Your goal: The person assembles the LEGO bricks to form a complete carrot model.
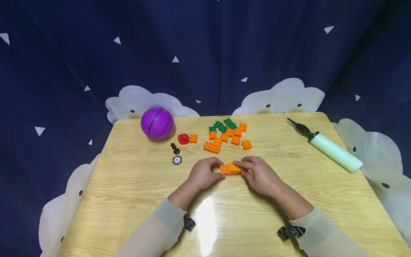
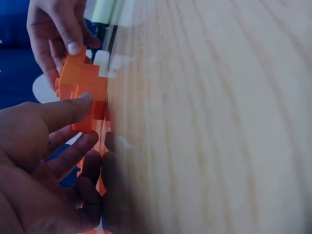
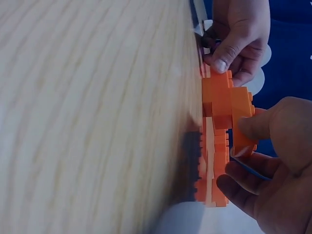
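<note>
A small stack of orange toy bricks (image 1: 224, 169) stands close over the table, with both hands at it. My left hand (image 1: 202, 174) pinches its left end between thumb and fingers. On the right, my right hand (image 1: 261, 176) pinches the top brick (image 3: 241, 117), a studded orange one that sticks out past the bricks under it. The wrist views show the layers stepped: a narrower brick (image 2: 101, 97) at the bottom, a wider layer over it, and the overhanging brick on top.
Behind the hands lie loose orange bricks (image 1: 212, 147) and several green bricks (image 1: 221, 126). To the left are a purple ball (image 1: 157, 123), a red hat-shaped piece (image 1: 183, 139), a black chess piece (image 1: 175, 148) and a poker chip (image 1: 177, 160). A hand pump (image 1: 335, 151) lies at right.
</note>
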Demonstrator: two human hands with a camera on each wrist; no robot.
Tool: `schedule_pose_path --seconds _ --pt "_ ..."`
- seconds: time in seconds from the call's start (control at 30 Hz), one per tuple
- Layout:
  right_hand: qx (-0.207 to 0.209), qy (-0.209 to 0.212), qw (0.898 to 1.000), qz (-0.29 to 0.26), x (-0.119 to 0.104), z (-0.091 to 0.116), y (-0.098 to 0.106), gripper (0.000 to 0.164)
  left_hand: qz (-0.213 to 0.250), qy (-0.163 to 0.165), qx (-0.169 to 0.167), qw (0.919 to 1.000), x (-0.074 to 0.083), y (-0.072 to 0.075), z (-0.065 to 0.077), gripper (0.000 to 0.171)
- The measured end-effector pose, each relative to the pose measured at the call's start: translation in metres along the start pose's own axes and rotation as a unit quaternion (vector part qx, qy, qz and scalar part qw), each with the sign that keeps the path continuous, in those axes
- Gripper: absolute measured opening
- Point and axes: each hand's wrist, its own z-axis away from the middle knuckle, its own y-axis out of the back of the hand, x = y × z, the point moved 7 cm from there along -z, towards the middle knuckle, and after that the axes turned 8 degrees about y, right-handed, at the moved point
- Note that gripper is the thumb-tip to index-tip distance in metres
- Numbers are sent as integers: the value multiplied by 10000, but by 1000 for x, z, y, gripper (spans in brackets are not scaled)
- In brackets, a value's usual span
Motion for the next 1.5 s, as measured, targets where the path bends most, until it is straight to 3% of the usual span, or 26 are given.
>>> schedule_pose_path --seconds 0.13,0.47,1.0,1.3,1.5 --pt "-152 -194 9993 -275 6 2 -1 45 29 -27 -57 10000 0 -1 -1 36" --pt "45 -103 9982 -595 12 3 2 44 67 9 -76 9999 0 1 -1 38" --pt "212 -50 9974 -694 15 5 4 42 19 -111 -183 9998 -5 6 -3 44" --pt "277 49 9971 -705 12 5 6 43 124 -55 -128 9998 -14 20 -7 41" --pt "275 47 9971 -703 12 4 6 42 243 -11 133 9996 -20 28 -14 39"
